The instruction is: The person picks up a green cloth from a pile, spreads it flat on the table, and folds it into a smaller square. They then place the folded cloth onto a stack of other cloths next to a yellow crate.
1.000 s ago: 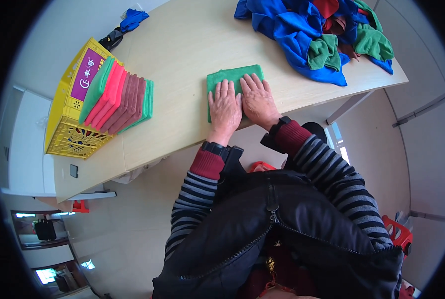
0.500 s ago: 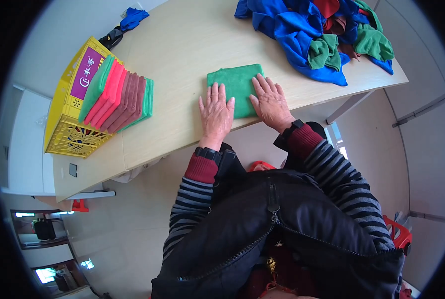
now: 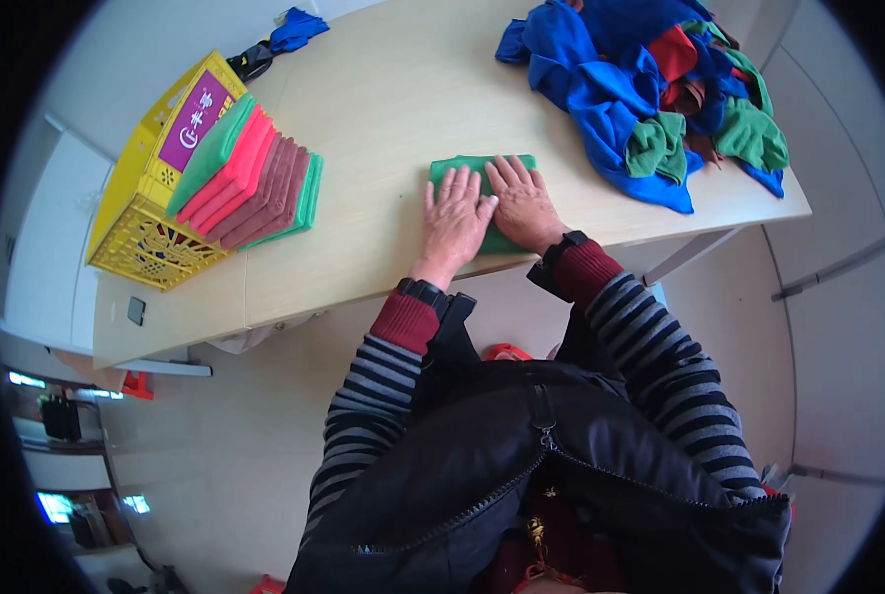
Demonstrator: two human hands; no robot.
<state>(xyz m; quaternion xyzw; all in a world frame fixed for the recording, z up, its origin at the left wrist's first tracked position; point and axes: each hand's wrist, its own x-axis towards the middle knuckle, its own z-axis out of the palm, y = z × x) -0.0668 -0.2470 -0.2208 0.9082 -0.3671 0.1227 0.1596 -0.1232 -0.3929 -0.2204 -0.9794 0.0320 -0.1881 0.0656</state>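
Observation:
A folded green cloth (image 3: 507,245) lies flat near the front edge of the table, mostly covered by my two hands. My left hand (image 3: 454,223) rests on its left part with the fingers stretched out and slightly apart. On the right part lies my right hand (image 3: 524,206), palm down, fingers extended. The thumb of the left hand meets the side of the right hand. Neither hand grips anything; both press flat on the cloth.
At left, a stack of folded green, red and brown cloths (image 3: 254,183) leans by a yellow plastic crate (image 3: 155,233). A loose heap of blue, green and red cloths (image 3: 601,89) covers the table's (image 3: 373,129) right end. A small dark flat object (image 3: 137,311) lies near the left edge.
My hands have come closer together on the green cloth, the right one moving inward until they touch. The whole view has shifted slightly.

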